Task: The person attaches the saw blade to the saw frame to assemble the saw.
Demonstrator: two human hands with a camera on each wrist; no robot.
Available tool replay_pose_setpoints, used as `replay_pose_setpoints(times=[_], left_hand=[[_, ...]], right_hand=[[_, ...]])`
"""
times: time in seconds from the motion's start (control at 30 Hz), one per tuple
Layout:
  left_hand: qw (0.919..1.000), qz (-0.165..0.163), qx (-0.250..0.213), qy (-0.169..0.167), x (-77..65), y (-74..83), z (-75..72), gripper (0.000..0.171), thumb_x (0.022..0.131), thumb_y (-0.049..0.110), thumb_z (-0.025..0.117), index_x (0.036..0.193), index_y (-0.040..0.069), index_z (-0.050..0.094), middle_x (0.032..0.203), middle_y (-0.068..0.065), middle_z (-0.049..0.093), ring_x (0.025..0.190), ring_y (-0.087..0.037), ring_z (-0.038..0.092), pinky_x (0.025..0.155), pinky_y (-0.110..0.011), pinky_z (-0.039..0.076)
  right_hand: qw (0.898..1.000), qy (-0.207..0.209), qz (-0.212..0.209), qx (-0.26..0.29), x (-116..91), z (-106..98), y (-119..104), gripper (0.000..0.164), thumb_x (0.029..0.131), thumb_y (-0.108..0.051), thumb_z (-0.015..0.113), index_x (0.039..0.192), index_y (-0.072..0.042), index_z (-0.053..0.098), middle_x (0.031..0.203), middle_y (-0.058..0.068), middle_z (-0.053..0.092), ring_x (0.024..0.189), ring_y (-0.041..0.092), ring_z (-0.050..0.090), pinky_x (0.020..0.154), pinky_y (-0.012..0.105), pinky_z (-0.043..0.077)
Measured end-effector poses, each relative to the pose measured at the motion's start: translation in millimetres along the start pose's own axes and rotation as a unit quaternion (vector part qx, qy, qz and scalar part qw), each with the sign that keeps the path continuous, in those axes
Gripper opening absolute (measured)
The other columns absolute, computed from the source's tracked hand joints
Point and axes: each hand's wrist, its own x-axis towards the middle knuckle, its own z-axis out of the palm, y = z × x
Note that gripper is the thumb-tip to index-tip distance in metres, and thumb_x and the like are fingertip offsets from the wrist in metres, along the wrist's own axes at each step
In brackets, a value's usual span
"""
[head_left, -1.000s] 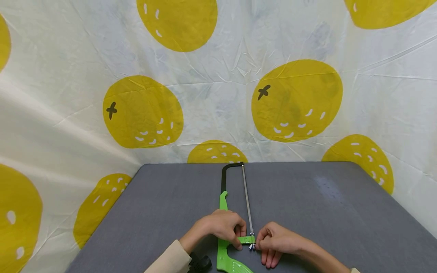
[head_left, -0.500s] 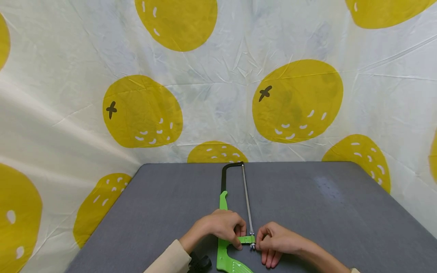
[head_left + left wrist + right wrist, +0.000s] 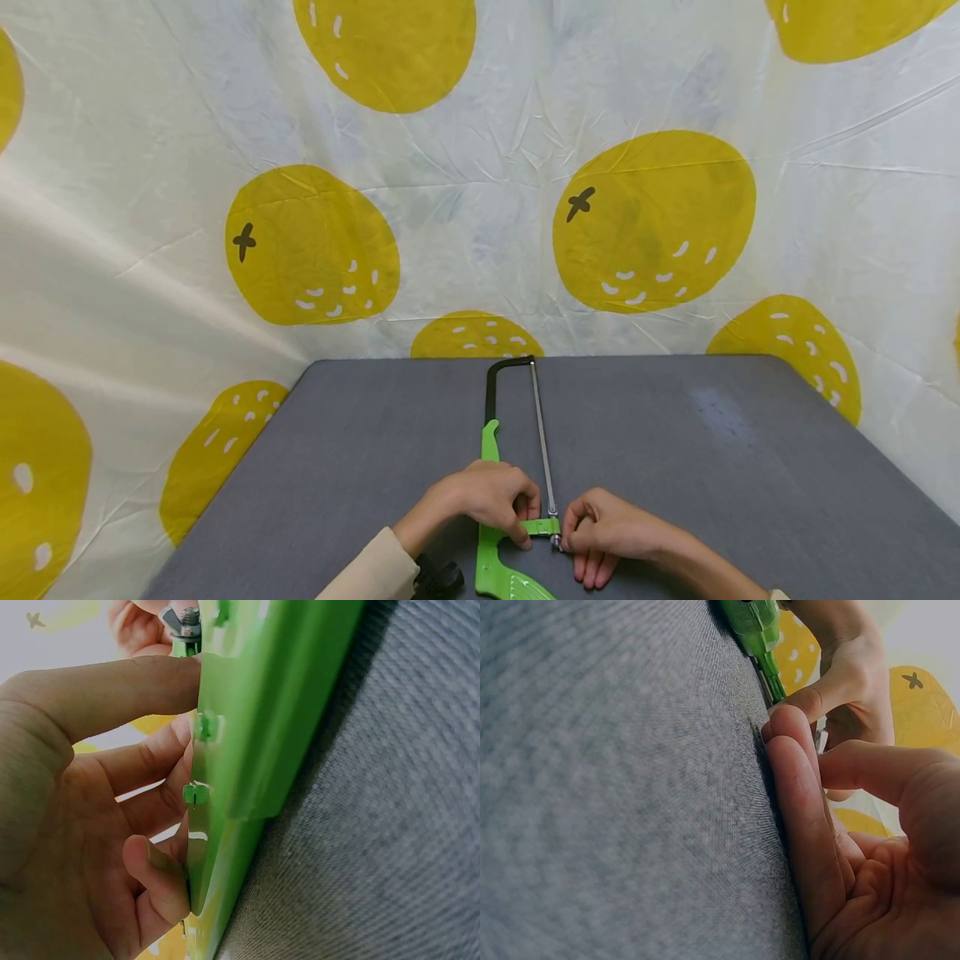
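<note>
A hacksaw (image 3: pixel 492 568) lies flat on the grey table, its green handle toward me and its black front bow pointing away. The thin silver blade (image 3: pixel 543 442) runs along its right side. My left hand (image 3: pixel 491 496) holds the green frame, with thumb and fingers at the short arm (image 3: pixel 540 527) near the blade's close end. Right beside that arm, my right hand (image 3: pixel 611 527) pinches at the metal wing nut (image 3: pixel 556 542); its fingertips partly hide it. In the left wrist view, the wing nut (image 3: pixel 182 624) and its threaded end show beyond my left index finger.
The grey cloth-covered table (image 3: pixel 360 450) extends around the saw. Behind it hangs a white curtain (image 3: pixel 480 225) printed with yellow fruit. A black strap-like object (image 3: pixel 438 577) sits by the left wrist.
The wing nut has turned slightly at my right fingertips. Both hands and the hacksaw stay almost in place.
</note>
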Motion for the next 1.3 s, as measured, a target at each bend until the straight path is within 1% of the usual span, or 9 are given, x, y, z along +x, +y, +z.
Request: replay_pose_setpoints(times=[0.2, 0.3, 0.43, 0.73, 0.97, 1.3], left_hand=[[1.0, 0.001, 0.0, -0.002, 0.2, 0.0, -0.4, 0.021, 0.082, 0.036, 0.087, 0.085, 0.034, 0.066, 0.073, 0.02, 0.06, 0.063, 0.001, 0.055, 0.059, -0.021, 0.045], [1.0, 0.0, -0.002, -0.004, 0.1, 0.4, -0.6, 0.021, 0.082, 0.036, 0.087, 0.085, 0.034, 0.066, 0.073, 0.02, 0.06, 0.062, 0.0, 0.055, 0.058, -0.022, 0.045], [1.0, 0.0, -0.002, -0.004, -0.1, 0.7, -0.5, 0.021, 0.081, 0.036, 0.087, 0.084, 0.034, 0.066, 0.072, 0.02, 0.06, 0.062, 0.0, 0.055, 0.058, -0.022, 0.045], [1.0, -0.004, -0.001, 0.002, -0.9, 0.8, 0.5, 0.022, 0.08, 0.036, 0.088, 0.083, 0.034, 0.066, 0.071, 0.02, 0.059, 0.061, 0.0, 0.054, 0.058, -0.022, 0.044], [1.0, -0.002, -0.003, 0.003, -0.3, 0.7, 0.6, 0.021, 0.081, 0.036, 0.088, 0.083, 0.034, 0.066, 0.07, 0.02, 0.059, 0.06, -0.001, 0.054, 0.057, -0.022, 0.044], [1.0, -0.002, -0.001, 0.003, 0.4, 0.2, 0.5, 0.022, 0.081, 0.036, 0.088, 0.083, 0.034, 0.066, 0.071, 0.019, 0.059, 0.061, -0.001, 0.054, 0.057, -0.022, 0.044]], right_hand=[[1.0, 0.001, 0.002, -0.002, -0.1, 0.9, -0.5, 0.011, 0.091, -0.007, 0.063, 0.094, 0.002, 0.069, 0.064, -0.001, 0.07, 0.052, 0.004, 0.068, 0.048, 0.022, 0.055], [1.0, 0.005, 0.007, -0.002, -0.3, 1.7, -0.8, 0.011, 0.092, -0.01, 0.067, 0.092, 0.001, 0.07, 0.063, -0.001, 0.07, 0.051, 0.003, 0.067, 0.048, 0.022, 0.055], [1.0, 0.013, 0.013, -0.006, -0.2, 2.7, -0.8, 0.016, 0.094, -0.017, 0.07, 0.09, -0.001, 0.071, 0.063, -0.001, 0.07, 0.05, 0.002, 0.066, 0.047, 0.022, 0.054], [1.0, 0.016, 0.012, -0.01, 0.7, 3.7, -1.4, 0.021, 0.095, -0.019, 0.069, 0.09, 0.001, 0.071, 0.062, -0.002, 0.069, 0.049, 0.001, 0.065, 0.046, 0.021, 0.054], [1.0, 0.026, 0.01, -0.014, -0.1, 5.1, -2.3, 0.025, 0.095, -0.022, 0.071, 0.087, 0.001, 0.071, 0.06, -0.002, 0.069, 0.048, 0.002, 0.065, 0.045, 0.021, 0.053], [0.999, 0.025, 0.019, -0.012, -0.4, 4.5, -3.8, 0.023, 0.096, -0.021, 0.07, 0.089, 0.001, 0.072, 0.061, -0.002, 0.069, 0.048, 0.002, 0.065, 0.046, 0.022, 0.053]])
